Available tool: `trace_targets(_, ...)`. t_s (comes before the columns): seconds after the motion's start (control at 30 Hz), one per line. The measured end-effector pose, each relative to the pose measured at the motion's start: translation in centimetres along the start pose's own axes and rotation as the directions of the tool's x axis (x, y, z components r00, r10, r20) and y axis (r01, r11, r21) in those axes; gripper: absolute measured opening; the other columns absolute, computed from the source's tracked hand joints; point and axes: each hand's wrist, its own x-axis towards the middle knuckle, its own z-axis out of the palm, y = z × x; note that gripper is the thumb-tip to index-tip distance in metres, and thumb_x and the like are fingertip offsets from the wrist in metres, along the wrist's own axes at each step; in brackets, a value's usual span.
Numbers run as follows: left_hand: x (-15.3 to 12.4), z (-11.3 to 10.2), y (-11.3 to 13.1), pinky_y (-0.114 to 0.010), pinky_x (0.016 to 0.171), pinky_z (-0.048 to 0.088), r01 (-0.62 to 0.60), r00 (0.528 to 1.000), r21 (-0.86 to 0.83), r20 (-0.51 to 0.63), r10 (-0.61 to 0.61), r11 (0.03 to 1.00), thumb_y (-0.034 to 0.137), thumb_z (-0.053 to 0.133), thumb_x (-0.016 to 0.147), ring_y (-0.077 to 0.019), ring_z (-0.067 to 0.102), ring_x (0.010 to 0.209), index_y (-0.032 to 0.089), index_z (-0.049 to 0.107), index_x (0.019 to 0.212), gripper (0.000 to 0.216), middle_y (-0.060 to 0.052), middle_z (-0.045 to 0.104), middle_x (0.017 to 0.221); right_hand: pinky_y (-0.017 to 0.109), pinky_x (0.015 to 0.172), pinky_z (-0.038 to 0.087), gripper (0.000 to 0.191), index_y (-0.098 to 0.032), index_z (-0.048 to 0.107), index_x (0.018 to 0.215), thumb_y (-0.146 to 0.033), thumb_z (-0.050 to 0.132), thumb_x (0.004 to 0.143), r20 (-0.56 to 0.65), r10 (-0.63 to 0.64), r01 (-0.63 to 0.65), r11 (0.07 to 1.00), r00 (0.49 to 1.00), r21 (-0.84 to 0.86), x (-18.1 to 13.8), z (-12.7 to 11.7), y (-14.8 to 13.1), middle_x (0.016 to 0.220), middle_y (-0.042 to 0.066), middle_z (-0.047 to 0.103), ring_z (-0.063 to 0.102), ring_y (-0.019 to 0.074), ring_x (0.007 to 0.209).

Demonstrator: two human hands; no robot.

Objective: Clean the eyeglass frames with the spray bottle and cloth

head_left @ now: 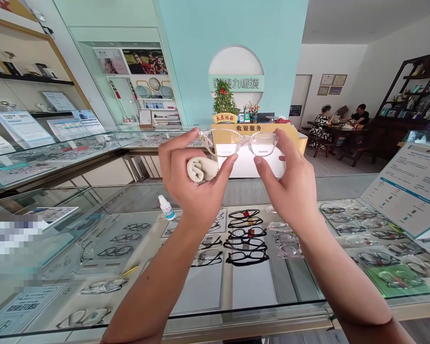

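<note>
A pair of clear-framed eyeglasses (244, 139) is held up level above the glass counter, its lenses facing me and print showing on them. My left hand (191, 177) pinches the left side of the frame between thumb and index finger. Tucked in that hand's curled fingers is a rolled, cream-coloured cloth (199, 169). On the right side, my right hand (294, 177) grips the frame by its rim with thumb and fingers. A small white spray bottle (166, 207) with a blue label stands on the counter, left of my left forearm.
Inside the glass display counter (197, 306) lie rows of eyeglasses, with black frames (247, 244) in the middle. A printed sign (408, 191) leans at the right. Beyond stands a cashier desk (290, 136) with a plant (224, 98). People (358, 117) sit at a table far right.
</note>
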Motion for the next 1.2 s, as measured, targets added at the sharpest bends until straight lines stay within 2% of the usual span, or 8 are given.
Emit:
trace_targets(0.13, 0.0, -0.1, -0.1, -0.070, 0.115, 0.060, -0.007, 1.000, -0.041, -0.003, 0.006, 0.999, 0.050, 0.097, 0.083, -0.0375, 0.071, 0.134, 0.030, 0.052, 0.098, 0.051, -0.009, 0.071, 0.133, 0.058, 0.097, 0.070, 0.062, -0.025, 0.052, 0.168, -0.047, 0.057, 0.110, 0.005, 0.018, -0.018, 1.000, 1.000, 0.010, 0.0, 0.1, 0.0, 0.157, 0.018, 0.073, 0.078, 0.0398, 0.130)
trace_targets(0.37, -0.2, 0.1, -0.5, -0.068, 0.118, 0.054, 0.107, 0.993, -0.142, 0.057, -0.100, 0.984, 0.049, 0.100, 0.078, -0.0405, 0.067, 0.138, 0.029, 0.053, 0.097, 0.054, -0.011, 0.067, 0.135, 0.060, 0.104, 0.068, 0.062, -0.023, 0.051, 0.168, -0.047, 0.057, 0.111, 0.030, 0.018, -0.019, 1.000, 0.999, 0.018, 0.1, 0.0, 0.0, 0.159, 0.019, 0.071, 0.073, 0.0403, 0.139)
trace_targets(0.53, -0.1, 0.1, -0.5, -0.067, 0.117, 0.055, 0.057, 0.998, -0.188, 0.017, -0.055, 0.981, 0.044, 0.100, 0.079, -0.0387, 0.068, 0.133, 0.029, 0.054, 0.097, 0.051, -0.010, 0.067, 0.132, 0.063, 0.105, 0.068, 0.064, -0.027, 0.046, 0.171, -0.051, 0.054, 0.112, 0.032, -0.020, 0.019, 0.999, 0.999, 0.044, 0.0, 0.2, 0.4, 0.161, 0.018, 0.069, 0.070, 0.0415, 0.143)
trace_targets(0.9, -0.3, 0.3, -1.1, -0.068, 0.113, 0.058, 0.068, 0.997, -0.142, 0.053, -0.061, 0.988, 0.052, 0.102, 0.074, -0.0407, 0.066, 0.137, 0.029, 0.053, 0.090, 0.056, -0.010, 0.068, 0.136, 0.059, 0.101, 0.068, 0.063, -0.028, 0.048, 0.169, -0.052, 0.057, 0.112, -0.003, -0.052, 0.052, 0.996, 0.999, 0.068, -0.1, 0.4, 0.9, 0.154, 0.018, 0.073, 0.073, 0.0387, 0.137)
trace_targets(1.07, -0.3, 0.4, -1.0, -0.065, 0.110, 0.059, -0.016, 1.000, -0.173, -0.013, 0.014, 0.985, 0.046, 0.101, 0.077, -0.0397, 0.068, 0.133, 0.029, 0.055, 0.089, 0.050, -0.009, 0.069, 0.133, 0.059, 0.101, 0.068, 0.063, -0.028, 0.047, 0.170, -0.050, 0.058, 0.111, 0.003, -0.037, 0.036, 0.997, 0.999, 0.068, 0.0, 0.5, 0.7, 0.155, 0.018, 0.072, 0.072, 0.0392, 0.139)
trace_targets(1.2, -0.4, 0.5, -1.0, -0.064, 0.110, 0.059, -0.038, 0.999, -0.167, -0.033, 0.033, 0.985, 0.043, 0.101, 0.077, -0.0389, 0.069, 0.132, 0.029, 0.056, 0.090, 0.049, -0.009, 0.069, 0.133, 0.059, 0.101, 0.068, 0.062, -0.026, 0.051, 0.166, -0.046, 0.062, 0.109, -0.012, -0.011, 0.011, 0.999, 1.000, 0.046, 0.0, 0.5, 0.5, 0.155, 0.019, 0.072, 0.074, 0.0386, 0.136)
